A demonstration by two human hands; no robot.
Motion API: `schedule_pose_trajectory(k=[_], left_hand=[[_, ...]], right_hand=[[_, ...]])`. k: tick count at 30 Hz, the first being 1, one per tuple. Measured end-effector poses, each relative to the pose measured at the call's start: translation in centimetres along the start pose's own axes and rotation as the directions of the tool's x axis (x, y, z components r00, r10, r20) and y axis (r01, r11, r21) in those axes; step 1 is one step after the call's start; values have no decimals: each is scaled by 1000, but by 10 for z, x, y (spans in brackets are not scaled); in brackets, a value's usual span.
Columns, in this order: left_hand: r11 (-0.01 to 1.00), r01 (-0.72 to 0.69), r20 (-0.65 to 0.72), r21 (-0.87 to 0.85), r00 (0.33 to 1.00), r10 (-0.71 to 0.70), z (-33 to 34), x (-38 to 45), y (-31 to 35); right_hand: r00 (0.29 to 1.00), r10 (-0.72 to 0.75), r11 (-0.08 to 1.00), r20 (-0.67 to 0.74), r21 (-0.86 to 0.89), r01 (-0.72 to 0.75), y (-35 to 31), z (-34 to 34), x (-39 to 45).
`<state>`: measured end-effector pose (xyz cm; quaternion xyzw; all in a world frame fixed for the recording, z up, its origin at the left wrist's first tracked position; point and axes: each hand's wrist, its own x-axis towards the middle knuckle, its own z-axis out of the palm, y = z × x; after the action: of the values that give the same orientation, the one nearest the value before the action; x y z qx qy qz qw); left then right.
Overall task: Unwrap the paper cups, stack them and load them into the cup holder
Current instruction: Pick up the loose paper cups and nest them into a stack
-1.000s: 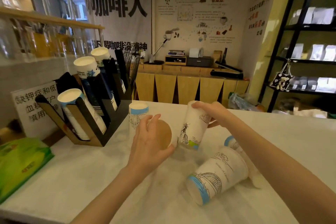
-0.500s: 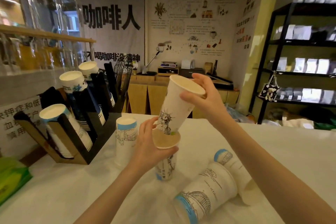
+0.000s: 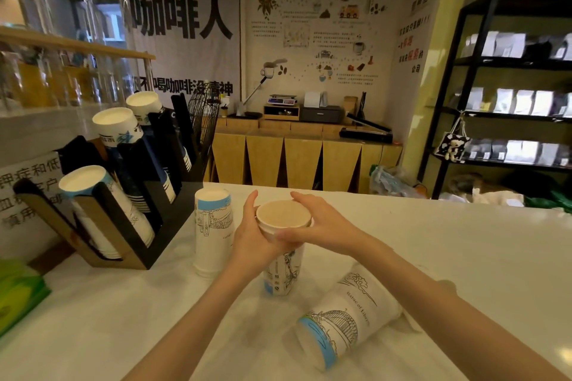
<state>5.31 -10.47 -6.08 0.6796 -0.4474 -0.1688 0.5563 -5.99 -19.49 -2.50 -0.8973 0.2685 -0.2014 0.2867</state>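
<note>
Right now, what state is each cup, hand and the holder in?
Held cup stack: upright, mouth up.
Left hand: gripping that stack's rim.
Right hand: gripping the same rim.
Inverted cup stack: standing base up.
Lying cup stack: on its side.
Cup holder: cups in three slots.

Left hand [image 3: 252, 237]: fingers curled, raised upright, thumb up.
Right hand [image 3: 322, 226]: palm down, fingers spread.
Forearms: bare, extended forward, converged.

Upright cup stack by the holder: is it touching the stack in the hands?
Apart. The head view shows bare white counter between the upside-down stack and the held stack; the left hand sits between them.
</note>
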Motion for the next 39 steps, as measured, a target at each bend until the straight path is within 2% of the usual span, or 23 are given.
schedule_pose_trajectory(k=[5,9,11,13,16,18,22,26,31,35,37,39], left_hand=[[999,-1,23,43,1000,0,-2,-3,2],[992,9,15,127,1000,-11,-12,-8,16],[974,-72,7,214,997,72,-17,-15,28],[939,-221,17,262,974,224,-17,-25,44],[895,-400,57,195,916,397,-3,-40,66],[889,-435,120,142,899,421,14,-46,74],[909,-392,336,142,883,328,53,-50,71],[901,-324,524,288,841,135,85,-50,55],[783,-330,546,528,838,-15,101,-47,40],[780,-325,518,535,855,1,102,-45,33],[793,-323,498,517,867,29,100,-42,33],[830,-318,474,458,877,74,96,-40,38]], right_hand=[[1000,6,1000,16,-21,-5,3,1,-5],[1000,19,999,11,49,-19,4,-12,-11],[999,37,997,-14,73,-36,8,-23,-17],[997,55,996,-51,75,-52,15,-35,-26],[985,81,995,-152,77,-70,27,-49,-45],[964,123,990,-237,97,-103,36,-58,-59],[902,289,957,-321,92,-274,61,-74,-87],[823,501,863,-267,85,-497,85,-84,-116],[718,676,731,-168,23,-682,102,-79,-135],[654,757,652,-2,64,-755,105,-75,-135],[655,752,644,76,131,-754,105,-76,-136],[665,740,644,98,182,-743,105,-78,-135]])
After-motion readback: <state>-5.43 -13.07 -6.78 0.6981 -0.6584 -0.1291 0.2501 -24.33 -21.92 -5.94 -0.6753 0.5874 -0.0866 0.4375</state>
